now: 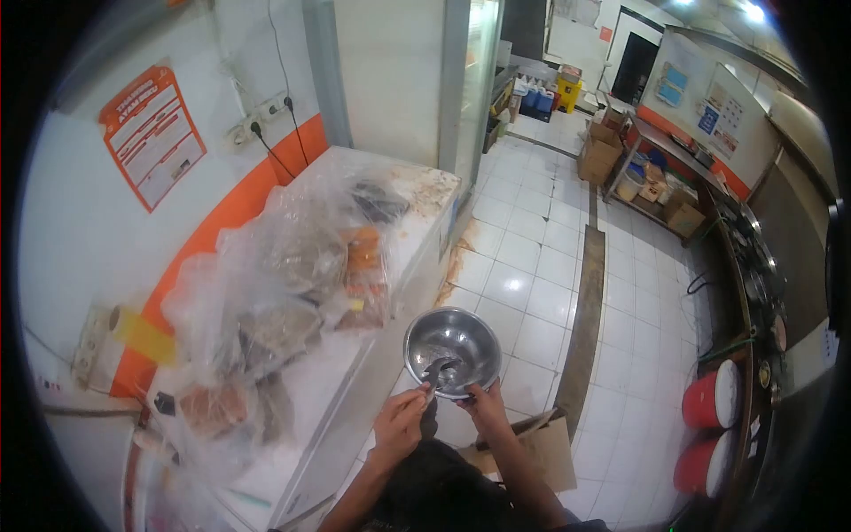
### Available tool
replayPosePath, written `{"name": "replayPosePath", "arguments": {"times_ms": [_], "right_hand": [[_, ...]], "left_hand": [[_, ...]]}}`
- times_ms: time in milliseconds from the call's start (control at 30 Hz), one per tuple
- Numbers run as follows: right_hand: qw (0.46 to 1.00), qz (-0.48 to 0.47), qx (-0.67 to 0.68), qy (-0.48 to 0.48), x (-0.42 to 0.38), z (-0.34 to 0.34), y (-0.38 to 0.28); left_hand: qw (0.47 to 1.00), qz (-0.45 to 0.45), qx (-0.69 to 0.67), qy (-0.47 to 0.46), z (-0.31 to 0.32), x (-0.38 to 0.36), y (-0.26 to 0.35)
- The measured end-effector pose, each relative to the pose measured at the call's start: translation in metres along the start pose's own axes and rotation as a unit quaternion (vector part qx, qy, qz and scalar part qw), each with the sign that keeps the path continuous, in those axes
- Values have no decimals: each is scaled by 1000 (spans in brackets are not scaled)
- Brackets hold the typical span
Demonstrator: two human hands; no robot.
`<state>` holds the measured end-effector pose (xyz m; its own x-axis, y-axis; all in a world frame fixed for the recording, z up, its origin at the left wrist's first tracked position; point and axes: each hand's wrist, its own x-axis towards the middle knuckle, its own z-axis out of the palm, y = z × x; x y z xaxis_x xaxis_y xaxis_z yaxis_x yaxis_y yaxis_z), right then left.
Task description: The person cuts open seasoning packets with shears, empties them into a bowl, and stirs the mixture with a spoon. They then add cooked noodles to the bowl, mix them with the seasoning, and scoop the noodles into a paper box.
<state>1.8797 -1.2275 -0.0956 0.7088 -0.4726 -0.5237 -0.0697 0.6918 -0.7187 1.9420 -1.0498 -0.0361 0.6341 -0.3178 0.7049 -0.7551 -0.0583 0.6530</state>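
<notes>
A round stainless steel bowl (472,340) is held out in front of my body, above the tiled floor. My right hand (483,408) grips its near rim, thumb on top and fingers beneath. Closed round the handle of a dark metal utensil (436,369), my left hand (402,420) is at the bowl's near left side. The utensil's broad, curved head reaches over the rim into the bowl; I cannot tell its exact kind. A little shiny, wet-looking residue shows on the bowl's inside.
To my left, a white chest freezer (399,301) bears clear plastic bags (266,275) with packs inside. A cardboard box (545,452) stands below my right arm. Red buckets (700,399) and a cooking counter (753,293) line the right side; a metal shelf table (665,146) is farther off.
</notes>
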Motion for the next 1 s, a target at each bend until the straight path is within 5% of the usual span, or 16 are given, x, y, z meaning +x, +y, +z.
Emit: {"name": "replayPosePath", "arguments": {"times_ms": [133,200,300,367,567,733,1000], "right_hand": [[998,-29,-46,-19,117,35,-57],[998,-28,-59,-7,169,48,-88],[996,-43,-75,-7,260,75,-141],[987,-120,-97,-52,327,89,-168],[961,-143,-200,-127,539,126,-242],[943,-73,-260,-193,683,155,-275],[899,112,-284,-315,798,199,-322]], "left_hand": [[999,-46,7,4,48,92,-79],[964,-234,-94,88,76,136,-123],[909,-308,-197,200,119,202,-195],[909,-323,-167,202,146,239,-234],[839,-409,-201,296,244,303,-348],[742,-498,-229,386,317,346,-405],[720,-494,-122,472,399,415,-465]]}}
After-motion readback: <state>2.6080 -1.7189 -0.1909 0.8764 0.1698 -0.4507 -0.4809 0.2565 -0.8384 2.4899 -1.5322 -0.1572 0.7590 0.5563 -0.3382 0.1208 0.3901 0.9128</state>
